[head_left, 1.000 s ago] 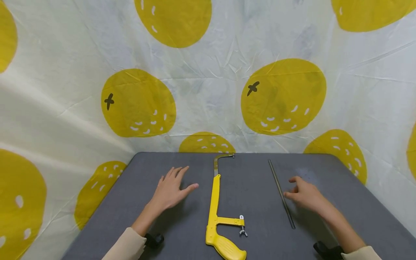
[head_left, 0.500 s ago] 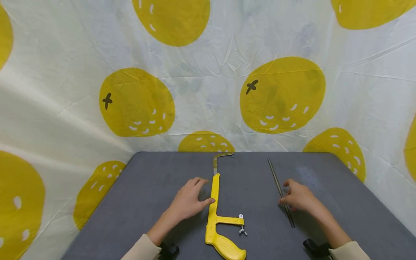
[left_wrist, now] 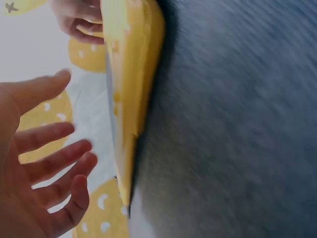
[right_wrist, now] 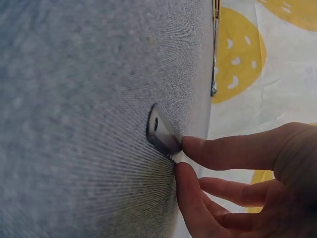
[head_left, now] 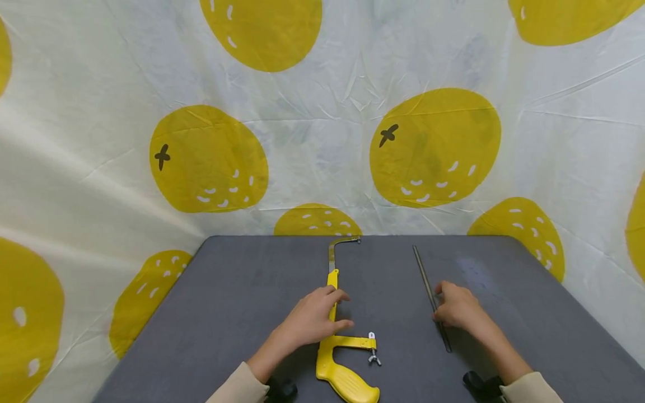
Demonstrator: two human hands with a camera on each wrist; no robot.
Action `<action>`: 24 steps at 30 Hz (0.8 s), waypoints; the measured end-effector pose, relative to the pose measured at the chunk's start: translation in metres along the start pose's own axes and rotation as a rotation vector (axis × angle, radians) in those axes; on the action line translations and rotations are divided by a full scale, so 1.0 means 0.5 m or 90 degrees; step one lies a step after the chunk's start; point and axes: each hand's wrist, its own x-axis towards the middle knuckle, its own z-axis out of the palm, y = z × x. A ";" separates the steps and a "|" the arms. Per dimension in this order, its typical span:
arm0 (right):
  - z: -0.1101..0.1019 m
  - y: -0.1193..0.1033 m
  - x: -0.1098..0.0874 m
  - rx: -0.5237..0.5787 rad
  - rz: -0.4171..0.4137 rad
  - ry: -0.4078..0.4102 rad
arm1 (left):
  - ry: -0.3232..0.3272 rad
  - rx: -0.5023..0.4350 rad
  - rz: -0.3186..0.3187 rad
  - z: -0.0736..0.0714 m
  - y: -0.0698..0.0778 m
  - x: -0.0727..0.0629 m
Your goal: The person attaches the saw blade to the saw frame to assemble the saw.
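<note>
Steel blade (head_left: 424, 277), likely light, springy and sharp-toothed, lies on the tabletop (head_left: 242, 280) right of the yellow hacksaw frame (head_left: 326, 352), pinched by the right hand (head_left: 458, 306); its flat faces look safest to hold. Left hand (head_left: 313, 318) hangs spread above the stiff-looking frame.

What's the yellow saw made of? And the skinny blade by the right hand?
The saw's yellow handle looks smooth and a bit shiny, so maybe painted metal or hard plastic; I can't tell which. Its hooked front end looks like bare metal, because it's silvery and shiny. The blade is probably steel: thin, flat and grey, with a soft gleam.
</note>
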 end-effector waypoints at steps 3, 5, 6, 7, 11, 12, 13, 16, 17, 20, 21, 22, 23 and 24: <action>-0.001 0.004 0.002 0.031 0.007 -0.013 | -0.045 -0.010 0.010 -0.003 0.004 0.005; -0.002 0.008 0.003 0.045 0.006 -0.018 | -0.066 -0.011 0.017 -0.004 0.005 0.008; -0.002 0.009 0.003 0.053 0.007 -0.020 | -0.072 -0.006 0.022 -0.004 0.005 0.009; -0.002 0.011 0.004 0.060 0.006 -0.023 | -0.077 -0.004 0.026 -0.005 0.005 0.011; -0.001 0.016 0.007 0.082 0.004 -0.032 | -0.101 -0.001 0.035 -0.004 0.004 0.016; -0.001 0.015 0.007 0.086 0.006 -0.037 | -0.107 0.001 0.039 -0.004 0.005 0.016; 0.000 0.015 0.008 0.089 0.005 -0.040 | -0.114 -0.001 0.040 -0.005 0.007 0.015; 0.002 0.014 0.009 0.094 0.006 -0.050 | -0.130 0.000 0.053 -0.004 0.009 0.013; 0.003 0.013 0.008 0.097 0.006 -0.051 | -0.134 0.000 0.060 -0.003 0.010 0.012; 0.006 0.012 0.008 0.108 0.009 -0.051 | -0.144 -0.005 0.078 0.005 0.009 0.010; 0.008 0.011 0.008 0.111 0.010 -0.049 | -0.146 -0.004 0.082 0.008 0.008 0.009; 0.008 0.012 0.008 0.114 0.011 -0.047 | -0.150 -0.003 0.085 0.012 0.009 0.009; 0.009 0.012 0.007 0.118 0.014 -0.046 | -0.151 -0.001 0.088 0.016 0.010 0.008; 0.010 0.014 0.007 0.120 0.017 -0.047 | -0.151 0.002 0.090 0.019 0.011 0.006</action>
